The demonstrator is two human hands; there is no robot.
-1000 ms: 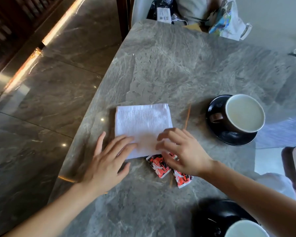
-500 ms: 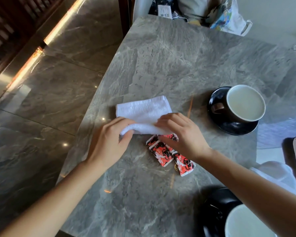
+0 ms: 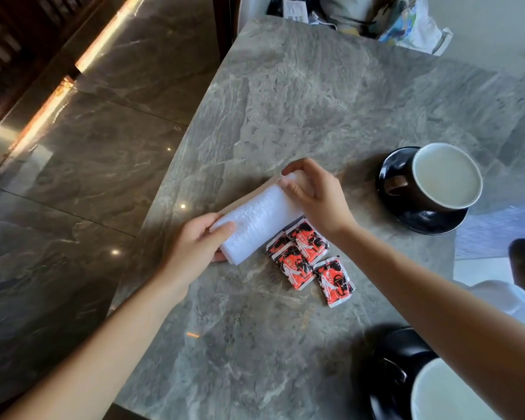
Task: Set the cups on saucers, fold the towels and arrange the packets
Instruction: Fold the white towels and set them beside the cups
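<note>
Marble table (image 3: 285,101), left edge: your left hand (image 3: 191,244) and right hand (image 3: 315,198) grip opposite ends of the towel (image 3: 255,219), mid-fold; next, likely flatten it beside the packets (image 3: 306,259).

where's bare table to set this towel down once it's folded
Widest bare stretch of table: beyond the towel, up to the bags at the far edge. Also bare: the near strip between the packets and the near cup. Crowded: packets lie right against the towel, far cup on its saucer to the right.
</note>
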